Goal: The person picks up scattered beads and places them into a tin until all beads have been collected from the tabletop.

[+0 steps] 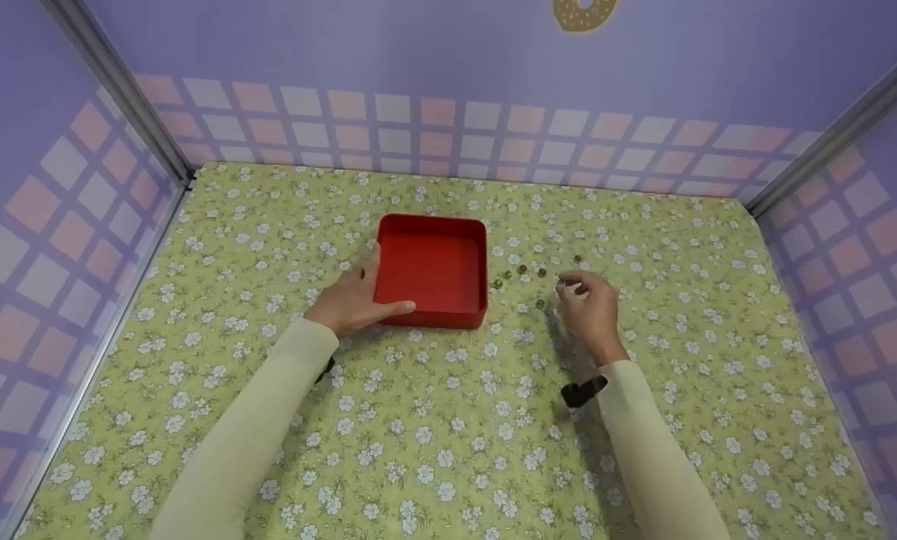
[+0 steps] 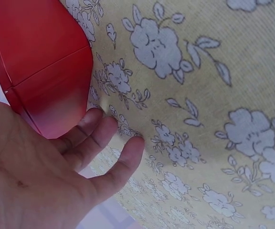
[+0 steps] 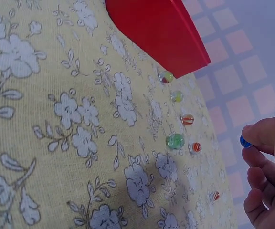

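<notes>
A square red box (image 1: 448,318), open at the top, stands on the flowered cloth. My left hand (image 1: 349,298) grips its near left corner, thumb over the front rim and fingers along the left side. In the left wrist view, the other fingertips (image 2: 132,148) lie beside the box's outer wall (image 2: 56,93), close to the cloth. Right of the box, my right hand (image 1: 589,309) is raised above the cloth. Its thumb and forefinger pinch a blue glass marble (image 3: 245,141). Below it lie a green marble (image 3: 175,141) and an orange-striped marble (image 3: 195,147).
More marbles lie between box and right hand: a yellow-green one (image 3: 177,96), one near the box corner (image 3: 166,77), and orange-striped ones (image 3: 187,119). Purple walls with pink and white squares (image 1: 437,109) enclose the cloth-covered table (image 1: 433,420) at the back and sides.
</notes>
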Demonstrator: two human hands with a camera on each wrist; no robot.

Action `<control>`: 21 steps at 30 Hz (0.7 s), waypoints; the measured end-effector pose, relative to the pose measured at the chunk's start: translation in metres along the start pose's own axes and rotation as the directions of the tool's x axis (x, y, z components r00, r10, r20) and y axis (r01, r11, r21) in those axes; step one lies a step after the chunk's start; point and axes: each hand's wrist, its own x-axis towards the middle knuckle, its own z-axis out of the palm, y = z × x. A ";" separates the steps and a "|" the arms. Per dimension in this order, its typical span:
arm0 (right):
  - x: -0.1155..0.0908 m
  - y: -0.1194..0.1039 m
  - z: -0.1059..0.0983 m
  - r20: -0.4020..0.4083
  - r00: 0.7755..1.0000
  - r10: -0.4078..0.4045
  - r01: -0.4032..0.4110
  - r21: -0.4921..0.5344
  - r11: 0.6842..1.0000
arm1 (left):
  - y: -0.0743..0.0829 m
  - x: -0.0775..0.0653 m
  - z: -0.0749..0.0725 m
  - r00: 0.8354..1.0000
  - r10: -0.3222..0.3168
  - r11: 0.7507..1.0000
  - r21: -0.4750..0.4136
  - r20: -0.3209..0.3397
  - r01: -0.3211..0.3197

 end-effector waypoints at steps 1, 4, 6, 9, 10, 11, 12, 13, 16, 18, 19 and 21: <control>0.000 -0.001 0.000 -0.001 1.000 -0.004 0.004 0.001 1.000 | 0.000 0.000 0.000 1.000 0.000 1.000 0.001 -0.003 0.000; 0.000 -0.003 0.001 0.003 1.000 -0.006 0.006 0.006 1.000 | 0.000 0.000 0.000 1.000 -0.001 1.000 0.007 -0.007 0.001; 0.000 -0.003 0.001 0.006 1.000 -0.008 0.008 0.016 1.000 | 0.001 0.000 0.000 1.000 -0.002 1.000 0.010 -0.004 0.002; -0.001 -0.005 0.002 0.012 1.000 -0.013 0.013 0.030 0.999 | 0.001 -0.001 0.000 1.000 -0.003 1.000 0.017 -0.002 0.003; -0.001 -0.006 0.002 0.012 1.000 -0.016 0.016 0.034 0.999 | 0.001 0.000 0.000 1.000 -0.001 1.000 0.020 -0.002 0.001; -0.001 -0.006 0.003 0.011 1.000 -0.021 0.020 0.034 0.999 | 0.002 0.000 0.000 1.000 0.001 1.000 0.022 -0.003 -0.001; -0.001 -0.007 0.003 0.010 1.000 -0.024 0.023 0.034 0.999 | 0.002 0.000 0.000 1.000 0.003 1.000 0.024 -0.006 -0.003; -0.001 -0.007 0.004 0.009 1.000 -0.030 0.030 0.033 0.999 | 0.002 0.000 0.000 1.000 0.004 1.000 0.023 -0.006 -0.004; -0.001 -0.009 0.007 0.000 0.999 -0.048 0.048 0.032 0.998 | 0.002 0.001 0.000 1.000 0.004 1.000 0.025 -0.005 -0.004; 0.000 -0.010 0.009 -0.004 0.998 -0.057 0.057 0.032 0.998 | 0.002 0.001 0.000 1.000 -0.001 1.000 0.030 -0.004 0.001; 0.000 -0.011 0.010 -0.005 0.998 -0.061 0.061 0.032 0.998 | 0.001 0.001 0.000 1.000 -0.005 0.999 0.032 -0.003 0.005; 0.001 -0.013 0.011 -0.005 0.998 -0.061 0.061 0.042 0.997 | 0.000 0.001 0.000 1.000 -0.010 0.999 0.035 -0.004 0.010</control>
